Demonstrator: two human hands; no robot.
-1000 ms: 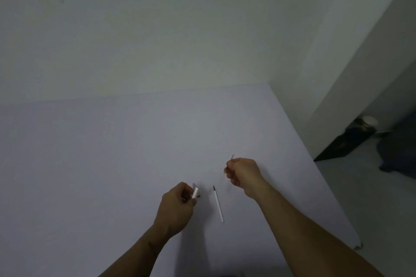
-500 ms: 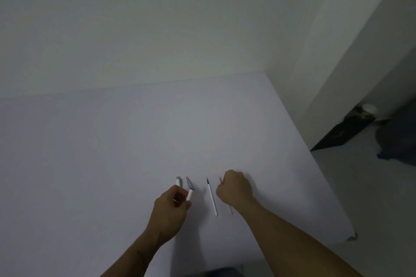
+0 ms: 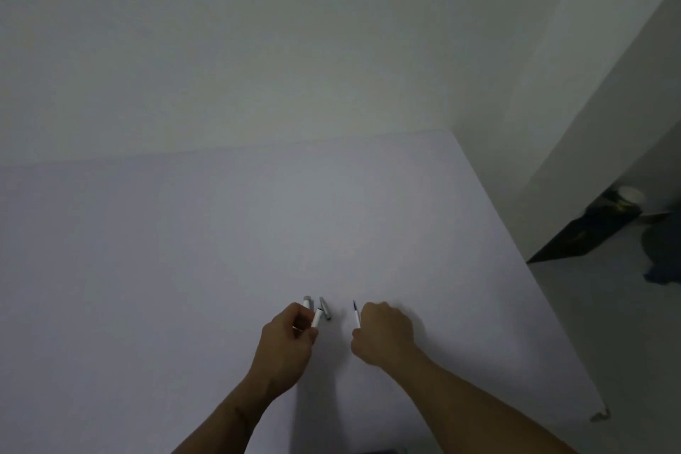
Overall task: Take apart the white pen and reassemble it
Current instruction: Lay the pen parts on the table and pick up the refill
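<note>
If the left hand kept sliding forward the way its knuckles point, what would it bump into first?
Probably the small grey pen piece lying just ahead of the left hand. Beyond it the white table looks free up to the wall, though depth is hard to judge.

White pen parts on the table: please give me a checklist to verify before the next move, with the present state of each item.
1. Refill reachable: ok, it lies on the table against the right hand.
2. Right hand actually grips the refill: cannot tell, the fingers hide the contact.
3. Left hand holds a white barrel piece: ok.
4. Other white piece in view: ok, just beyond the left hand.
5. Grey tip piece in view: ok, lying between the hands.
6. Spring or other small parts accounted for: cannot tell, too dim and small.
</note>
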